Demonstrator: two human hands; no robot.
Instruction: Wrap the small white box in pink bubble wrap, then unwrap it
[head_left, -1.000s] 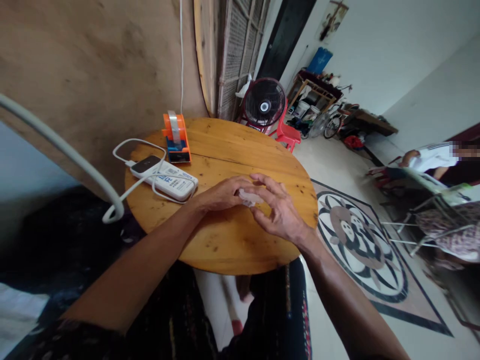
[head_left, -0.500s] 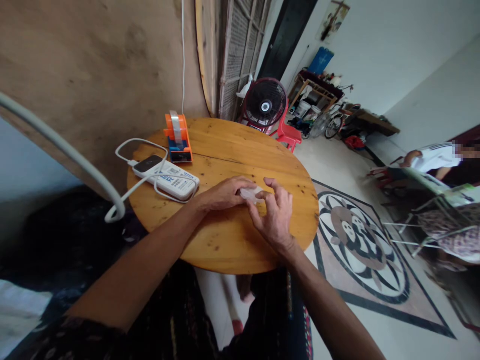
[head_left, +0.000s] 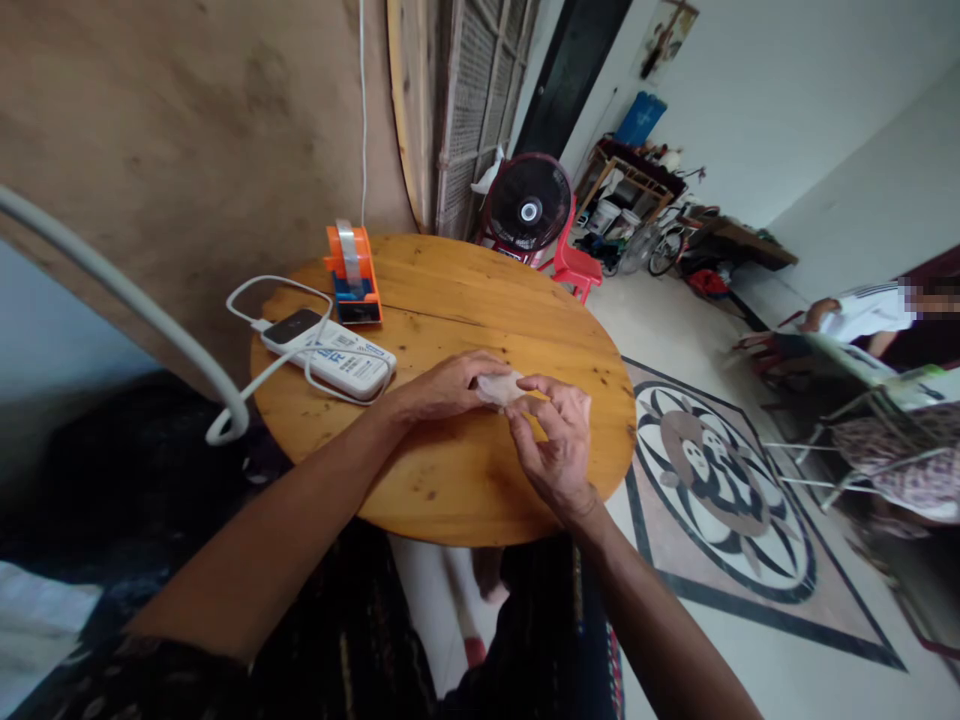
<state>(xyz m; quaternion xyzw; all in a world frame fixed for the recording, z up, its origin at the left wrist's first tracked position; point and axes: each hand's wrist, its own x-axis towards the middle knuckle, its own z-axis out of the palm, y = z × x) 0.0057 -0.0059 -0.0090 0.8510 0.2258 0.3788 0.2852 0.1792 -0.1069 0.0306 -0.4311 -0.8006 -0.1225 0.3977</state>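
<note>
A small, whitish, see-through piece of what looks like plastic film [head_left: 499,389] is between my hands above the round wooden table. My left hand [head_left: 454,386] grips its left end, fingers closed with their tips partly hidden behind it. On the other end, the bent fingers of my right hand [head_left: 556,425] pinch at the edge, the thumb held lower and a little apart. To the left of my hands lie a white power bank [head_left: 352,370] with a cable around it and an orange and blue tape dispenser [head_left: 352,275] carrying a roll of clear tape.
The round wooden table [head_left: 480,290] stands against a brown wall. A thick pale cable [head_left: 150,290] arcs across the left foreground. Beyond the far edge are a fan [head_left: 529,205] and a red plastic chair [head_left: 574,265]. Another person [head_left: 870,310] sits at the far right.
My right hand's fingers have shifted slightly and straightened at the film's right end, and more of the film shows. My left hand keeps its hold.
</note>
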